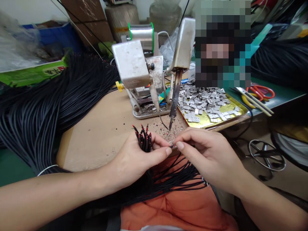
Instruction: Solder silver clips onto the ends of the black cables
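My left hand is closed around a bundle of black cables whose stripped ends show red tips. Its thumb and forefinger also pinch the end of one cable. The fingertips of my right hand are pinched at that same cable end, close to the left fingertips; any small part between them is too small to make out. Just above both hands points the dark tip of a soldering iron, held in a metal stand. Beside it a thin solder wire comes down from a feeder nozzle. More black cables lie over my lap.
A yellow tray holds many small metal plates. Scissors with red handles and tweezers lie to its right. A solder spool stands behind the soldering stand. A large cable bundle covers the left side. A person sits opposite.
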A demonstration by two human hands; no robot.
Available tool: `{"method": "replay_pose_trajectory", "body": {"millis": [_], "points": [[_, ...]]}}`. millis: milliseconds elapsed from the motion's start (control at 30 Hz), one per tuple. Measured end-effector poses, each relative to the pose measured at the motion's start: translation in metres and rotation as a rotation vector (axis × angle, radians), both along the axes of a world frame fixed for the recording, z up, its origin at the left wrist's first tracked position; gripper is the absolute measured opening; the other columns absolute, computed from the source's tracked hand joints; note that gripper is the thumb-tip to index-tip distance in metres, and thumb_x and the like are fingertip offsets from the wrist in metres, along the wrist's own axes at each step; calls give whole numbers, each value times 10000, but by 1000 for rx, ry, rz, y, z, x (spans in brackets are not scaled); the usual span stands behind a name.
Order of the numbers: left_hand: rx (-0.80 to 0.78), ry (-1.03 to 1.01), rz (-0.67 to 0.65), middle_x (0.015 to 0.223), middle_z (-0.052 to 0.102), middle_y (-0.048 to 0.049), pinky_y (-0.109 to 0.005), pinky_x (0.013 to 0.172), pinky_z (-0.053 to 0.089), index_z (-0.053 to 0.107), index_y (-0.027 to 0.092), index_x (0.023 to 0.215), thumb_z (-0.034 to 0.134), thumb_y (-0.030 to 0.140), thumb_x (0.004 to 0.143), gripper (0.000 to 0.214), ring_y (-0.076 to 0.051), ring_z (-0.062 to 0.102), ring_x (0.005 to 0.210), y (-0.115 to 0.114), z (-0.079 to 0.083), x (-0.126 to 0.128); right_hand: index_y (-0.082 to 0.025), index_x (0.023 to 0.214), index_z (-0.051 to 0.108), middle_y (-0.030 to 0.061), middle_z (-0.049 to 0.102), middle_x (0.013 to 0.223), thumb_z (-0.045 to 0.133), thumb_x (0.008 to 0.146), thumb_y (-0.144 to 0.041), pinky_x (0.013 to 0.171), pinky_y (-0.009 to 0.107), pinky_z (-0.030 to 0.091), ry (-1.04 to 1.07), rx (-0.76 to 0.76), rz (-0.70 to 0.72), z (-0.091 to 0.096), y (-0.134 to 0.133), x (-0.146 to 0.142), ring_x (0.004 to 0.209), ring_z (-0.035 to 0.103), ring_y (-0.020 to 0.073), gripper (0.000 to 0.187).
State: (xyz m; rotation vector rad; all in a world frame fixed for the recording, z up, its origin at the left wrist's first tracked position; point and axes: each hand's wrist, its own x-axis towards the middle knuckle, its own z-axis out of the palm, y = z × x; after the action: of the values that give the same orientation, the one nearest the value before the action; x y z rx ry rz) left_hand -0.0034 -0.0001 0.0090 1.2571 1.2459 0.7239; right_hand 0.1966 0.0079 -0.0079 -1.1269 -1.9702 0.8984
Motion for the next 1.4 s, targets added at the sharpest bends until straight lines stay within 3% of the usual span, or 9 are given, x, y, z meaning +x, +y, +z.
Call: {"method": "replay_pose_trajectory", "body": {"millis": [233, 367, 500, 633, 767, 967, 1200, 1400], "points": [[-7, 74, -40, 619, 624, 12, -192, 505, 434, 719, 140, 810, 732, 305, 800, 166, -97, 531, 559, 2, 2, 0, -180, 798, 623, 2, 605, 748, 573, 868, -48, 645, 277, 439, -30, 201, 4, -6, -4, -4, 688, 555, 131, 157], [6, 116, -67, 632, 646, -4, -202, 521, 451, 727, 135, 811, 708, 302, 813, 167, -107, 547, 573, 1, 3, 2, -172, 772, 583, 26, 570, 743, 535, 840, -26, 677, 318, 430, -121, 398, 14, -12, -5, -5, 723, 535, 167, 168], [-5, 110, -57, 621, 628, 10, -187, 508, 439, 714, 129, 817, 713, 292, 818, 163, -94, 532, 561, -1, 2, 1, -178, 760, 587, 19, 559, 724, 551, 819, -33, 664, 328, 422, -177, 496, -128, -12, 5, 2, 706, 528, 174, 161], [-1, 84, -7, 522, 537, 63, -152, 413, 350, 699, 131, 813, 729, 278, 814, 151, -57, 449, 458, 2, -1, -1, -194, 782, 643, -9, 614, 728, 632, 836, -78, 638, 288, 453, -48, 295, -246, -7, 14, 7, 657, 563, 138, 129], [-7, 76, 25, 505, 533, 67, -143, 374, 318, 710, 133, 847, 727, 291, 828, 160, -51, 441, 425, 6, -2, 0, -204, 852, 704, -5, 680, 775, 688, 864, -165, 640, 274, 500, 65, 46, -218, -6, 12, 6, 690, 640, 143, 44], [-77, 34, 58, 480, 532, 62, -134, 363, 299, 726, 125, 911, 742, 337, 837, 226, -47, 423, 405, 8, -3, 0, -219, 946, 716, 5, 730, 831, 681, 890, -185, 623, 256, 545, 104, -76, -129, -12, 6, 1, 700, 687, 143, 74], [-181, -132, 98, 468, 521, 56, -136, 355, 294, 763, 157, 1034, 774, 371, 821, 302, -48, 387, 398, 13, -13, -4, -189, 876, 602, -1, 735, 707, 788, 803, -170, 666, 263, 651, 568, -387, -212, -18, 15, -15, 664, 767, 170, 201], [-186, -131, 186, 454, 519, 54, -139, 331, 305, 773, 145, 980, 819, 329, 773, 281, -51, 389, 382, 16, -12, 0, -174, 905, 665, 16, 761, 747, 804, 819, -228, 699, 259, 663, 671, -440, -182, -23, 19, -16, 685, 780, 169, 172]]}}
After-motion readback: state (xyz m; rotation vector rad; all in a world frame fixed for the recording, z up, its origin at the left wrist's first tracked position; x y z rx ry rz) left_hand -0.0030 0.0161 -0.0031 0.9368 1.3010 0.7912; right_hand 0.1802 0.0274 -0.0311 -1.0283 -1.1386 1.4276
